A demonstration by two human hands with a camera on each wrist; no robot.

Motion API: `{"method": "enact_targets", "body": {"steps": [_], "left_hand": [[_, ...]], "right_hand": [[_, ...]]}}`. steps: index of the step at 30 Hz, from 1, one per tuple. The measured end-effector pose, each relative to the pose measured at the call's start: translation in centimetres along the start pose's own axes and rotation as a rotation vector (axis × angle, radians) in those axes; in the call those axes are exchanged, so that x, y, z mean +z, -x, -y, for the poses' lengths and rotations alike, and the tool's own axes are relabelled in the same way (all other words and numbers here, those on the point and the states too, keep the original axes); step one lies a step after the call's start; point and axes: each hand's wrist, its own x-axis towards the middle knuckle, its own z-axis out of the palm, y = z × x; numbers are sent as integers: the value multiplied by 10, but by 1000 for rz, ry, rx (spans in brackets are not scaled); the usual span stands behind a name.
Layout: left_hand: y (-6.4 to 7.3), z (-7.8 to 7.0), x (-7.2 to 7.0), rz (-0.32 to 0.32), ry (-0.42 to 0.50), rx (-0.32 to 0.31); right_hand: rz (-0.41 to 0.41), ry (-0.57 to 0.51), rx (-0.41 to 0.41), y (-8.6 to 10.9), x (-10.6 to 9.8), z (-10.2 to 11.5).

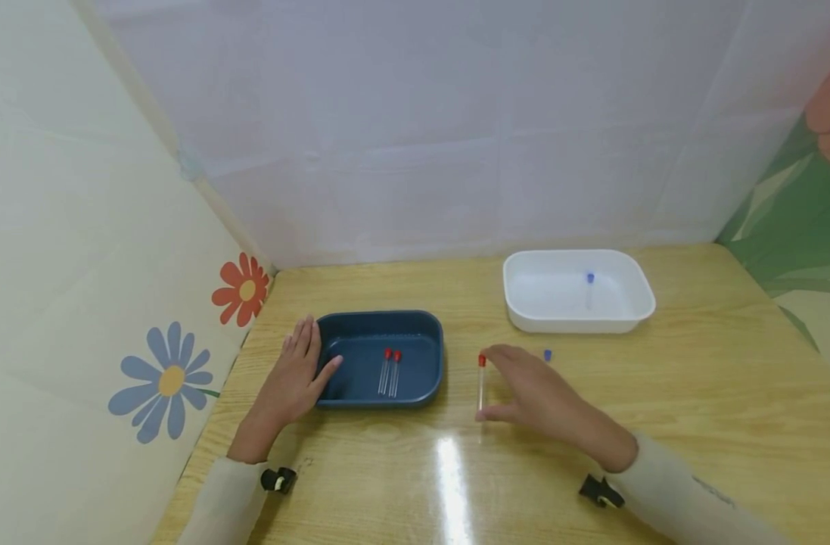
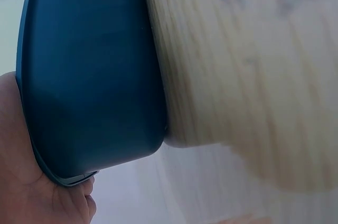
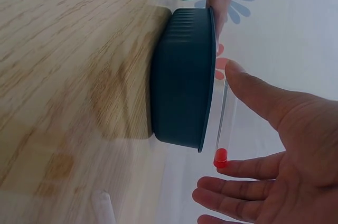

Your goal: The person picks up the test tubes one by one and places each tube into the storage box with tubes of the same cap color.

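My right hand pinches a red-capped test tube lengthwise, thumb at the clear end and index finger at the red cap. In the right wrist view the other fingers are spread apart from the tube. The tube is held above the table, to the right of a dark blue tray. At that tray's left end my left hand grips the rim, thumb over the inside and fingers along the outside. Two red-capped test tubes lie side by side in the dark blue tray.
A white tray stands at the back right with a blue-capped tube inside. On the table in front of it is a small blue cap, partly beside my right hand. Walls border the table at the back and left.
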Motion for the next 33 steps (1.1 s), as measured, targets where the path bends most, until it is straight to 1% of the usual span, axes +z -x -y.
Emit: {"method": "enact_targets", "body": {"steps": [4, 12, 18, 33], "left_hand": [[0, 0, 0, -2, -2, -2], [-1, 0, 1, -9, -6, 0], [-1, 0, 1, -5, 0, -4], [0, -1, 0, 4, 8, -7]], "right_hand": [[-3, 2, -14, -2, 2, 1], [9, -12, -8, -6, 6, 5], [4, -16, -19, -8, 10, 7], [20, -25, -20, -13, 5, 16]]}}
